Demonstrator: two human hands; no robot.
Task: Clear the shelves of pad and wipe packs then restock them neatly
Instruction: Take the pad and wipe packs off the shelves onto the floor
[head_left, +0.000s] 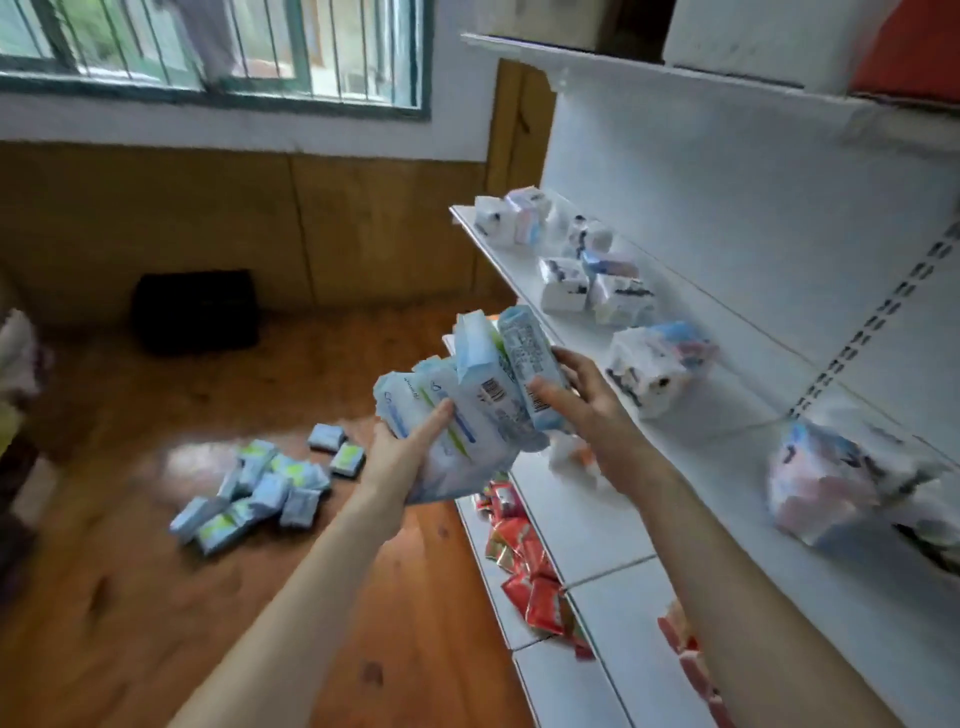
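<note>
I hold a bundle of several light-blue and white wipe packs (470, 400) between both hands, in front of the white shelf (582, 499). My left hand (410, 452) grips the bundle from below on its left side. My right hand (576, 395) grips the rightmost pack, thumb on its front and fingers behind. Several white and pastel pad packs (597, 280) lie scattered along the upper shelf (498, 249), with a larger one (654, 369) near my right hand and another (841, 478) at the right. A heap of small blue and green packs (260, 488) lies on the wooden floor.
Red snack packets (524, 566) fill the lower shelf's front edge. A black box (197, 312) stands on the floor by the wood-panelled wall under a barred window (218, 47). White boxes (769, 36) sit on the top shelf. Bare wooden floor lies around the heap.
</note>
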